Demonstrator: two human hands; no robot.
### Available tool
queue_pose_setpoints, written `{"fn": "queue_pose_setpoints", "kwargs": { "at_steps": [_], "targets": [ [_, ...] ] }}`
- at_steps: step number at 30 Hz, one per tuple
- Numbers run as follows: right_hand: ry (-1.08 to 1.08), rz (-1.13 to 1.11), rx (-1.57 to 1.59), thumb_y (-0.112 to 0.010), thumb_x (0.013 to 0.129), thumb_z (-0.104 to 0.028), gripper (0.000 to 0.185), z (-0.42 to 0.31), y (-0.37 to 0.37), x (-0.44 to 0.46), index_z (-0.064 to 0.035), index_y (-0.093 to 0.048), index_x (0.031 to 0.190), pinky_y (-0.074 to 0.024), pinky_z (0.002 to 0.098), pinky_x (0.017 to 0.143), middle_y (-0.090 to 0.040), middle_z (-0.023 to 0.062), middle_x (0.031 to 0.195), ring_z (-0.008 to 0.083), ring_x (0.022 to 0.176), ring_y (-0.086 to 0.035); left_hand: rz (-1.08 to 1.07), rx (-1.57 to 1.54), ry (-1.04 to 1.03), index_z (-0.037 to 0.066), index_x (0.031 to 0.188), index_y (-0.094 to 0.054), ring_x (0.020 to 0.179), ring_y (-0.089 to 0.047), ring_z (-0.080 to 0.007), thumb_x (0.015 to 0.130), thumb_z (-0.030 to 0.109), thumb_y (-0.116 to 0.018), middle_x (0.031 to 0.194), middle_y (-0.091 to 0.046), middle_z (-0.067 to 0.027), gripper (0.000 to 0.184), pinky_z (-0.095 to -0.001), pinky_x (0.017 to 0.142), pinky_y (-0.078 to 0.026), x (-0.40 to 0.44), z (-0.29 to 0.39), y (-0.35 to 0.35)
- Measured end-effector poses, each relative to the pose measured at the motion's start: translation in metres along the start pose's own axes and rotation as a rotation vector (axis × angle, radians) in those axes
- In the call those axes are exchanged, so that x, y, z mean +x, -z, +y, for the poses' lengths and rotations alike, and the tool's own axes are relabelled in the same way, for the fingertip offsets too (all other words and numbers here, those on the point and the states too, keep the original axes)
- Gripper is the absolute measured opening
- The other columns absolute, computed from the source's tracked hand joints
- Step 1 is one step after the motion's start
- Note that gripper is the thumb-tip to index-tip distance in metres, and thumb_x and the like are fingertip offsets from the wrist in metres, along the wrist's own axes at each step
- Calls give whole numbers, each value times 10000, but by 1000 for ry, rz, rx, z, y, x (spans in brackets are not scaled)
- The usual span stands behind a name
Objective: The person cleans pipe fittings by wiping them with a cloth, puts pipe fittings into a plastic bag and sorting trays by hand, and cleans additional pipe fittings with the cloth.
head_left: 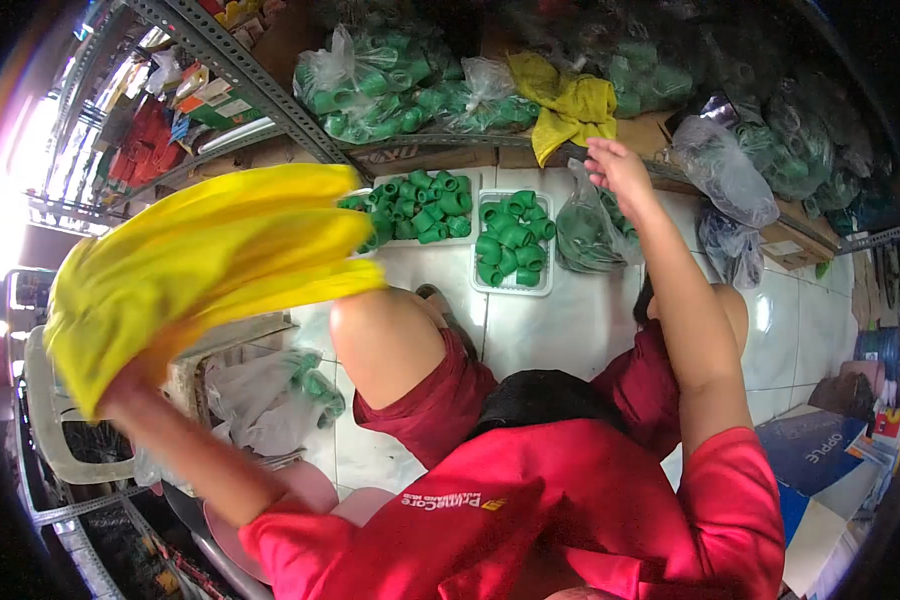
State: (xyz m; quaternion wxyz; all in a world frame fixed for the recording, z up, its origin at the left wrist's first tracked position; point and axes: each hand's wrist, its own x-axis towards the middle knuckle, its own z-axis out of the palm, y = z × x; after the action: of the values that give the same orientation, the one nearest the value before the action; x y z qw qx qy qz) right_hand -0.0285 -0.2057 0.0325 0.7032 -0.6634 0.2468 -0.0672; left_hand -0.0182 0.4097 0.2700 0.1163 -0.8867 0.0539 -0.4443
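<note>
Yellow cloth (210, 270) billowed in a blur over the left hand (128, 390), its arm stretched out to the side; those fingers were hidden, so how tightly they gripped could not be told. Raised ahead on a nearly straight arm, the right hand (618, 170) had its fingers loosely spread and empty, near a yellow rag (573, 100).

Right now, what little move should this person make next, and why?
Perhaps bring the right hand across to catch the loose end of the blurred yellow cloth: the left hand seems to hold just one end, the far end spreads out unsupported, and the right hand looks empty.
</note>
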Motion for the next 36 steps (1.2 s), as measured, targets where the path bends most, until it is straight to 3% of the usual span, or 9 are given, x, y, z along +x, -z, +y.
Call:
{"fn": "queue_pose_setpoints", "kwargs": {
  "at_steps": [5,12,15,16,18,24,29,31,36],
  "targets": [
    [57,39,-121,-531,820,-250,320,-10,16,-9,-57,-532,1075,-423,242,668,-559,28,963,117,841,-517,-181,19,442,21,1131,-464,1005,-501,-232,733,241,-618,1078,-536,-118,480,-336,857,-402,-65,-352,-21],
    [128,18,-463,-601,751,-355,515,27,44,-8,-54,-482,1152,-396,321,846,-527,142,1095,243,1011,-502,-477,35,1239,-38,1060,-506,927,-542,-232,664,230,-700,1051,-557,-159,516,-333,782,-442,-140,-192,16],
    [130,31,-1036,-688,597,-485,890,32,43,-26,-82,-311,1294,-297,385,969,-310,233,1303,367,1196,-315,-378,-476,1112,-70,971,-530,801,-587,-255,631,156,-727,900,-613,-164,453,-329,713,-467,-234,-324,-65],
    [137,32,-1037,-688,597,-485,890,35,40,-29,-82,-311,1294,-297,385,969,-310,233,1303,367,1196,-315,-373,-478,1116,-70,971,-530,801,-587,-255,631,156,-727,900,-613,-164,453,-329,713,-467,-233,-190,-19],
    [47,-38,-1380,-697,590,-483,965,38,39,-41,-113,-218,1341,-247,460,989,-184,222,1366,392,1260,-166,-414,284,777,-48,1019,-531,824,-587,-291,641,130,-709,937,-609,-162,454,-317,748,-458,-171,-160,-34],
    [-123,-115,-1453,-800,496,-380,1250,43,37,-81,-182,81,1360,-157,658,923,97,160,1411,388,1290,7,329,-1393,1181,41,1224,-322,1045,-454,-255,849,123,-460,1141,-440,-153,407,-377,808,-435,-49,105,-61],
    [-20,53,-1488,-772,573,-258,1179,54,38,-70,-179,112,1350,-265,601,909,38,162,1409,381,1269,-109,-124,-1629,700,42,1155,-412,890,-484,-153,751,127,-565,1006,-490,-72,441,-302,721,-435,-31,293,-87],
    [79,100,-1483,-758,598,-223,1156,61,50,-59,-173,122,1346,-320,550,910,-20,184,1404,387,1245,-210,-480,-1815,921,44,1153,-428,936,-480,-161,769,165,-573,1056,-492,-78,427,-272,710,-413,-34,366,-80],
    [221,-165,-1255,-637,701,-152,395,73,107,-11,-65,-532,1071,-433,357,703,-572,183,880,321,821,-556,-1237,-1357,309,3,1120,-471,999,-503,-266,753,262,-589,1071,-510,-203,464,-323,838,-402,-110,451,-81]
  ]
}}
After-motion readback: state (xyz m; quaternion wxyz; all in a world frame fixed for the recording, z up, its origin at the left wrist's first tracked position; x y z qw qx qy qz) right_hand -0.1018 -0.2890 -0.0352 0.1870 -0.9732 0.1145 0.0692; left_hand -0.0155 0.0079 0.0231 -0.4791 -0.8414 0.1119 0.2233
